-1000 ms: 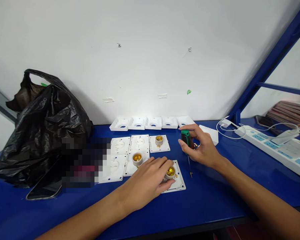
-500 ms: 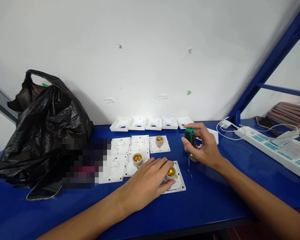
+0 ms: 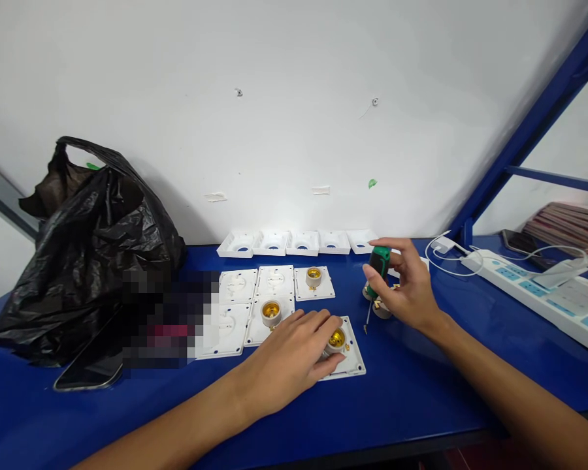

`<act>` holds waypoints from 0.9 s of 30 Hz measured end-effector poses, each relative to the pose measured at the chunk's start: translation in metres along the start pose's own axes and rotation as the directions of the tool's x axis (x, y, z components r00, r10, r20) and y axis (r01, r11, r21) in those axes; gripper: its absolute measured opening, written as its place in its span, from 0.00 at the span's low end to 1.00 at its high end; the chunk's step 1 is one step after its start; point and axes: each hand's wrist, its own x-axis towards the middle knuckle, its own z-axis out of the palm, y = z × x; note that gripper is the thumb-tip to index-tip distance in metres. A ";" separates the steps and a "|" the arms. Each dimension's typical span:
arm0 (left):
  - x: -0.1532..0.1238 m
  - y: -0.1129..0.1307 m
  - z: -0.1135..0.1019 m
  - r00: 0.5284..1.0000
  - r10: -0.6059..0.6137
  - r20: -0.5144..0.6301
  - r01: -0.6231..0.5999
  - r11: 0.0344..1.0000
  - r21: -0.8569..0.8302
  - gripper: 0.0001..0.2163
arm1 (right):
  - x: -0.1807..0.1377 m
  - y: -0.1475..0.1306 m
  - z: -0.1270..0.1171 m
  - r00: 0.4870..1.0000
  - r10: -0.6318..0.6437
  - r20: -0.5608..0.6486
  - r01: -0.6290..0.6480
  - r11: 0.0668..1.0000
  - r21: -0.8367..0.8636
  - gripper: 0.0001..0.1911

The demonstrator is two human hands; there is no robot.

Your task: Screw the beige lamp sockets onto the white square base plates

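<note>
My left hand point(image 3: 287, 356) lies fingers-down on a white square plate point(image 3: 350, 359), curled round its brass-lined lamp socket point(image 3: 336, 339). My right hand point(image 3: 406, 287) grips a green-handled screwdriver point(image 3: 376, 274), held nearly upright with its tip just above the blue table, right of that plate. Small white socket parts point(image 3: 379, 307) sit under the right hand. Several more white plates point(image 3: 274, 294), some with brass sockets, lie left of the left hand.
A row of white back boxes point(image 3: 301, 241) lines the wall. A black plastic bag point(image 3: 78, 248) and a dark phone point(image 3: 91, 375) are at the left. A white power strip point(image 3: 543, 287) with cables lies at the right, beside a blue frame post point(image 3: 519, 137).
My right hand has raised the screwdriver slightly and shifted it to the right, tilting the handle. The left hand has stayed on the socket.
</note>
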 end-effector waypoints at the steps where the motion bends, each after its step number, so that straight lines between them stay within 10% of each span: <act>1: 0.000 0.000 0.000 1.000 -0.002 -0.002 0.002 1.000 -0.015 0.13 | 0.000 0.000 0.000 0.999 0.007 -0.031 -0.006 1.000 0.025 0.17; 27: -0.001 -0.003 0.001 0.997 -0.075 -0.003 0.074 0.988 -0.138 0.13 | 0.006 -0.008 0.007 0.945 0.310 -0.102 -0.251 0.890 0.381 0.18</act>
